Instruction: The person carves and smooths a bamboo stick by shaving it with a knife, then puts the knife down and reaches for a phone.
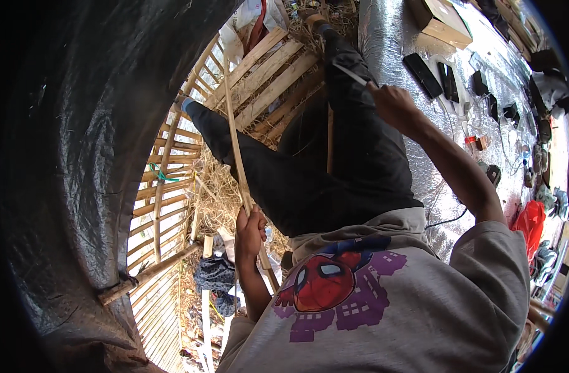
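My left hand [249, 229] is wrapped round a long, thin bamboo strip [236, 149] beside my hip. The strip slants up past my left thigh, and its lower end sticks out below the fist beside my shirt. Over my right leg, my right hand [395, 107] is closed round the handle of a knife [350, 75]. Its narrow pale blade points to the upper left, apart from the strip. Most of the handle is hidden in my fingers.
Wooden slats [273, 81] and loose straw [216, 186] lie around my legs. A bamboo lattice [166, 186] and dark sheeting [73, 155] stand at the left. On silver foil [384, 31] at the right are a cardboard box [443, 23], phones [423, 76], cables and a red bag [530, 225].
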`<state>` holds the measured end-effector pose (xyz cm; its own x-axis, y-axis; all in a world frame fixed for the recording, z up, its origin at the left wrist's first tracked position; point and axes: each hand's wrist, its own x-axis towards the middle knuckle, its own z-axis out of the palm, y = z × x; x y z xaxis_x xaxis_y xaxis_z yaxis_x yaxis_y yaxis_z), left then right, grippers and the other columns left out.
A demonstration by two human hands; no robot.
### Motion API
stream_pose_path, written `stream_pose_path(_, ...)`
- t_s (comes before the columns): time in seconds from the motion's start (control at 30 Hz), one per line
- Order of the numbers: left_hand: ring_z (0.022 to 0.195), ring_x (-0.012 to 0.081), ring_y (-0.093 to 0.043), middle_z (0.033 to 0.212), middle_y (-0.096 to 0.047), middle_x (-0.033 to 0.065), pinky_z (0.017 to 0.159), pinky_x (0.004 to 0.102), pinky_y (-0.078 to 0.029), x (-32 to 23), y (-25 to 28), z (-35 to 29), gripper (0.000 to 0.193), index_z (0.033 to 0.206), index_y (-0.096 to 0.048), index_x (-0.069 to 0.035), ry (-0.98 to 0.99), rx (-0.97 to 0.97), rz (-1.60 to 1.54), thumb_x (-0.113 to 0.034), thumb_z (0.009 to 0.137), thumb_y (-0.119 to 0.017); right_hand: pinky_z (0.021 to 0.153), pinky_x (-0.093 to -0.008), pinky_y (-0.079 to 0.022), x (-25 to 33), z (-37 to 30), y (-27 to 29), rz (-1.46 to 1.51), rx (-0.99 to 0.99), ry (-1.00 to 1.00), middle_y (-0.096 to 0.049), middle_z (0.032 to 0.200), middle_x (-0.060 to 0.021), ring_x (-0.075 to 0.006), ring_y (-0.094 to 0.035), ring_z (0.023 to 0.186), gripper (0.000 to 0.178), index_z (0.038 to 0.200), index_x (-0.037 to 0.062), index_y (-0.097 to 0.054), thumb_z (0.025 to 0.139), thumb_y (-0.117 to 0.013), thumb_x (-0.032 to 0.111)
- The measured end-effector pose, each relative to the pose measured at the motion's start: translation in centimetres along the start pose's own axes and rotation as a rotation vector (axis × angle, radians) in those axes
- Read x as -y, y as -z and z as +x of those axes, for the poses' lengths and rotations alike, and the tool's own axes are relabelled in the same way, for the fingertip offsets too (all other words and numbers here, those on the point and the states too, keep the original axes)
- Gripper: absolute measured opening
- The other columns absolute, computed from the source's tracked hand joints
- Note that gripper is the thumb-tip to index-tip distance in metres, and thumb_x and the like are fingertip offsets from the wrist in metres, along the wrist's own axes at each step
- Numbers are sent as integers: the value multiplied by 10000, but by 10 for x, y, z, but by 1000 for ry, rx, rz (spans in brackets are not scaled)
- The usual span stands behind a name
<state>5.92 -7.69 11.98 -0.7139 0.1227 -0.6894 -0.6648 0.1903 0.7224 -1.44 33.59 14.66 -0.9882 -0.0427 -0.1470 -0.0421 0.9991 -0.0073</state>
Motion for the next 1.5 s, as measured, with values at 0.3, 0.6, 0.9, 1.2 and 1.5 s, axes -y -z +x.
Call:
stream_pose_path(0.3,470,38,-345,656,-409,-32,434,198,-310,2,-8,-4,269,1043,-467,-73,18,93,60,-338,1009,-439,531,-415,-500,17,-88,11,262,157,65,-669,725,-121,-321,-651,612,312,1202,196,-608,892,-584,200)
stream_pose_path(0.6,472,32,-353,646,-413,-25,434,187,-313,-14,-29,3,240,1033,-486,-77,-24,107,57,-314,1007,-456,610,-361,-529,-46,-138,-15,675,156,-151,-705,852,-143,-240,-697,706,290,1169,149,-647,882,-627,107)
stream_pose_path(0.9,471,27,-337,648,-396,-23,430,185,-319,-42,-42,-3,188,1028,-470,-82,-19,86,18,-268,1008,-465,919,-470,-423,-96,-139,-113,110,-146,-500,-561,1253,-180,-354,-530,1140,527,1270,159,-578,860,-624,488)
stream_pose_path(1.2,458,33,-326,646,-385,-20,422,195,-316,-66,-60,12,153,1015,-480,-90,32,14,13,-243,996,-487,1148,-544,-90,-172,-10,-136,106,-170,-986,-150,1564,-205,-378,-59,1457,937,1466,-40,-241,894,-347,694)
stream_pose_path(1.5,442,51,-345,652,-388,-6,395,213,-322,-78,-63,31,213,1061,-479,-47,52,3,-67,-250,1004,-454,1155,-517,-104,-167,46,-134,136,-547,-703,-201,1551,-199,-384,-130,1446,823,1487,35,-231,919,-435,594)
